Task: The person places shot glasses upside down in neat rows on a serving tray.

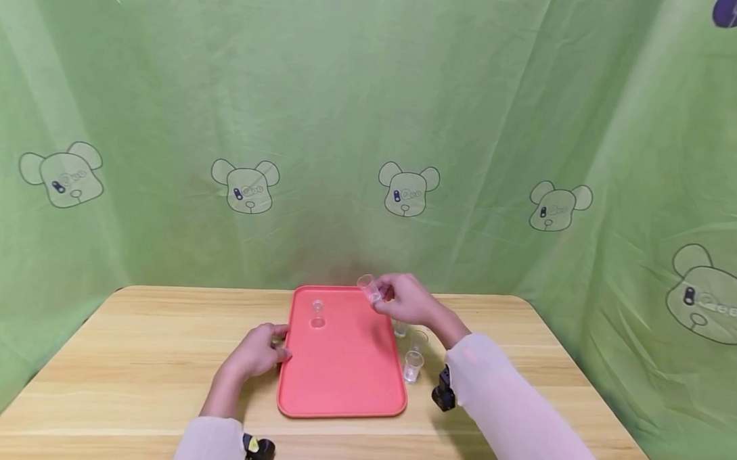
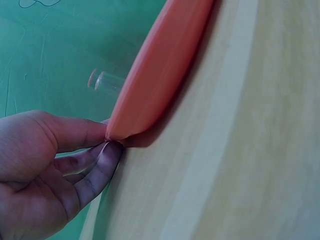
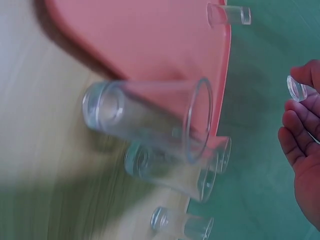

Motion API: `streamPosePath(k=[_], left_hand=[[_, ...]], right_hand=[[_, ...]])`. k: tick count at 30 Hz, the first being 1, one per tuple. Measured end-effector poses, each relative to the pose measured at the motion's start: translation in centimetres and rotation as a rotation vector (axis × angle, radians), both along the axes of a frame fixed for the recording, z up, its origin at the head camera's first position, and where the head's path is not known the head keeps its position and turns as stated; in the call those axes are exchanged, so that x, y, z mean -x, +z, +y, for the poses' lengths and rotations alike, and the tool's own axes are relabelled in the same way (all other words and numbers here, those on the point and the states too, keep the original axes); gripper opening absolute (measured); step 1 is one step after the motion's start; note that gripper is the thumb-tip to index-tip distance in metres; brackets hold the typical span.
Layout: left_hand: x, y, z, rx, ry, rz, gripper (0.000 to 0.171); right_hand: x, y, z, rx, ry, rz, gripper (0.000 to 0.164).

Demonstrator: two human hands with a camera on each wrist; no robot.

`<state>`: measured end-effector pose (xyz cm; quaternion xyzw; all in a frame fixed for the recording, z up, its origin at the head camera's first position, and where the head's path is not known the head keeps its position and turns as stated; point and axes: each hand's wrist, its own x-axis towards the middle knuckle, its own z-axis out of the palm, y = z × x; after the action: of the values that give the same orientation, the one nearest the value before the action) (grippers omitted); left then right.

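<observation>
My right hand holds a small clear shot glass above the tray's far right corner, its rim tilted up and left. In the right wrist view, the thumb and fingers pinch near the thick base of this held glass. A second glass stands upside down on the red tray, toward its far left. At the tray's left edge, my left hand pinches the rim with thumb and fingers, as the left wrist view shows the fingers meeting at the tray's edge.
Upright clear glasses stand close together right of the tray: a near one, a middle one and a far one partly behind my right hand. The wooden table ends at a green curtain behind.
</observation>
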<state>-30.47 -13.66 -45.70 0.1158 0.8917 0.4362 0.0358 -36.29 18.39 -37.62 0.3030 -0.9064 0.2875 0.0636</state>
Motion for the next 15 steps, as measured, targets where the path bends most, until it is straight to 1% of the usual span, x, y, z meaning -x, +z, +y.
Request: streamPosePath(k=[3,9,15], left_hand=[[0.1,-0.1,0.0,0.004,-0.007,0.011,0.055],[0.1,0.0,0.0,-0.005,-0.005,0.0,0.055],[0.1,0.0,0.0,0.001,-0.003,0.0,0.055]], right_hand=[[0.3,-0.1,-0.7,0.0,0.001,0.002,0.017],[0.8,-0.4,-2.0,-0.004,-0.011,-0.008,0.021],[0.9,-0.5,-3.0,-0.017,-0.027,-0.024,0.022]])
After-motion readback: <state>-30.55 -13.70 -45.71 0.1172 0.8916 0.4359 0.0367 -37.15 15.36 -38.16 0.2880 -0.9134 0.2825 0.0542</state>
